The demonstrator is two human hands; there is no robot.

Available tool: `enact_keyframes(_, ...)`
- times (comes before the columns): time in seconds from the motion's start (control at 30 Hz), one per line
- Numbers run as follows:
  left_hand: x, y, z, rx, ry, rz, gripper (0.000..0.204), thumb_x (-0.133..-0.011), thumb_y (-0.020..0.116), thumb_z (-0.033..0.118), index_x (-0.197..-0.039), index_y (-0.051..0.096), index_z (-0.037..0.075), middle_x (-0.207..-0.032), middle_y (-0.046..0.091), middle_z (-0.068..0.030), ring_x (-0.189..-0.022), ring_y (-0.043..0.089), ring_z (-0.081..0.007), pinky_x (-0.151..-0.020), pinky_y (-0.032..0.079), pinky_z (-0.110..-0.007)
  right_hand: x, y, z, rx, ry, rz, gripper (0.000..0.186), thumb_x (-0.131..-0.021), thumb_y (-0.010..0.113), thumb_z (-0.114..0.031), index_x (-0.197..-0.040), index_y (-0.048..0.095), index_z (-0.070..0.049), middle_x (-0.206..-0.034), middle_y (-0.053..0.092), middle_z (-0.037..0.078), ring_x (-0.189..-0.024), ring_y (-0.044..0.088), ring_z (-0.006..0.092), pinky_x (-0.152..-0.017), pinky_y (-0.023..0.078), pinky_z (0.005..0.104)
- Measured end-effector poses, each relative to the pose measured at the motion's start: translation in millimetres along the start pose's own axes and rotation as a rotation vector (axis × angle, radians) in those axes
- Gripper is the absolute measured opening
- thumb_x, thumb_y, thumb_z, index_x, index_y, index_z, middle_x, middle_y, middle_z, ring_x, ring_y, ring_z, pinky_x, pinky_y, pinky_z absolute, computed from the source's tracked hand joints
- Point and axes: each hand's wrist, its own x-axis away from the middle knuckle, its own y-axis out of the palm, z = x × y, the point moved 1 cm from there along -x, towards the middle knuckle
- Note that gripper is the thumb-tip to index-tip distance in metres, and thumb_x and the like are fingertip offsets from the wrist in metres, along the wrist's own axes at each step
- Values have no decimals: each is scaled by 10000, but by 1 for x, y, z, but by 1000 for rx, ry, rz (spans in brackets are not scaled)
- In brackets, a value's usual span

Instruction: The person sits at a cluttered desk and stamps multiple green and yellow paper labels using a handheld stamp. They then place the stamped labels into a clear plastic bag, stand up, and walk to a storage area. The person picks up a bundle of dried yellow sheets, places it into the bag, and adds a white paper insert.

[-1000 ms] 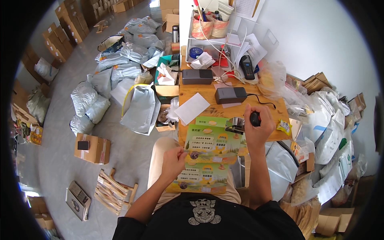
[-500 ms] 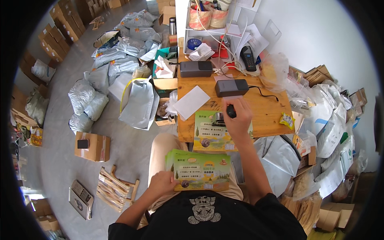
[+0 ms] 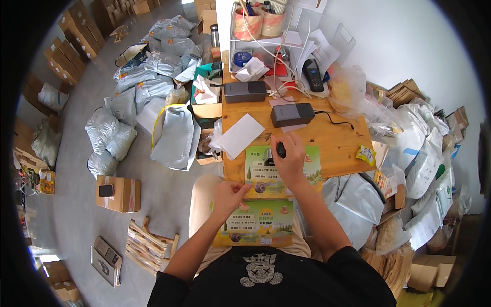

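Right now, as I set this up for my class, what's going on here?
A person in a black shirt is at a wooden table. The right grip holds a black-handled metal tool over a flat green printed bag at the near edge; whether it is pressing down isn't clear. The left grip is at that bag's lower left corner. Another green bag lies on the lap.

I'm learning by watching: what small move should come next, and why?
Probably steady the upper green sheet with the left hand: that hand is at the sheet's lower-left corner, while the right hand holds a black-handled tool over it.
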Motion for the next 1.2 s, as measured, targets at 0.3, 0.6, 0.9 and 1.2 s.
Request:
enact_keyframes(0.3,-6,13,-9,153,25,99,268,-820,654,125,-622,553,-25,-511,569,-51,-400,570,-119,-363,401,-244,-50,-66,-45,30,50,123,145,-732,696,-4,-716,557,-44,-678,557,80,-583,523,267,-533,399,343)
enact_keyframes(0.6,21,0,-3,222,72,-2,124,-860,558,41,-766,550,-39,-521,527,-34,-396,538,-110,-366,380,-244,-43,-103,-39,167,83,176,152,-725,706,-7,-715,556,-26,-668,543,96,-570,509,252,-525,386,335)
enact_keyframes(0.9,103,-52,-44,-80,-277,-259,137,-828,616,120,-884,570,4,-567,593,-75,-473,597,-183,-445,443,-292,-36,-116,-9,273,115,187,155,-732,692,-17,-701,541,-25,-622,487,94,-557,482,265,-516,363,359)
enact_keyframes(1.2,90,-68,-18,-649,264,200,249,-734,701,179,-903,599,26,-815,658,-121,-760,621,-300,-645,483,-395,-58,-127,81,430,123,163,168,-787,691,-115,-738,562,-20,-691,559,105,-619,555,270,-571,431,333)
